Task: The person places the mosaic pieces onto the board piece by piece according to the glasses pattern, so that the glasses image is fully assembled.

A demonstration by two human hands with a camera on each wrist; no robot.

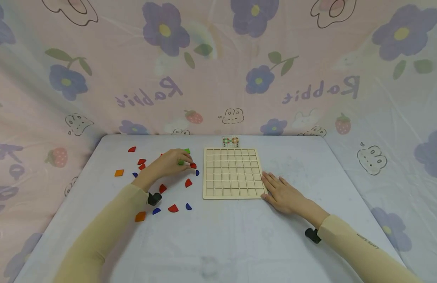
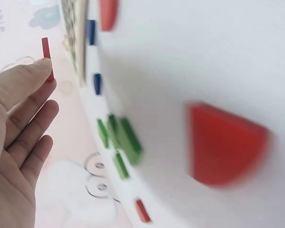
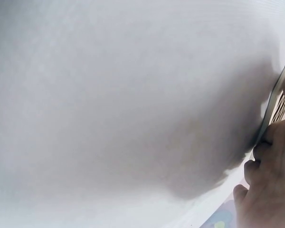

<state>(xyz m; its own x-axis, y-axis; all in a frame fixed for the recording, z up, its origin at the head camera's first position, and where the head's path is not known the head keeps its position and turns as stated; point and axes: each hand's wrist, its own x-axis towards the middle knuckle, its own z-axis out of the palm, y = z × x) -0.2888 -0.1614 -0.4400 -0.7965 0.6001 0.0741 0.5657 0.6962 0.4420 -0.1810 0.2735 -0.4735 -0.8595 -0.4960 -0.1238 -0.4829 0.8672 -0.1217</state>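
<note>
Between thumb and index finger, my left hand [image 1: 171,162] pinches a red quarter-circle piece [image 1: 193,166], just left of the wooden grid board [image 1: 232,173]. In the left wrist view the same red piece [image 2: 47,59] appears edge-on at the fingertips, raised off the table. My right hand [image 1: 285,195] lies flat with straight fingers, its fingertips and thumb touching the board's right edge. The squares of the board hold no pieces. In the right wrist view, only part of the right hand [image 3: 270,175] shows beside the board's edge.
Loose pieces lie left of the board: red quarter-circles [image 1: 173,208], blue half-circles [image 1: 188,206], orange pieces [image 1: 119,173] and green pieces [image 1: 187,151], some hidden by the left hand. A small pattern card [image 1: 230,142] lies behind the board. Printed fabric [image 1: 218,70] hangs around the table.
</note>
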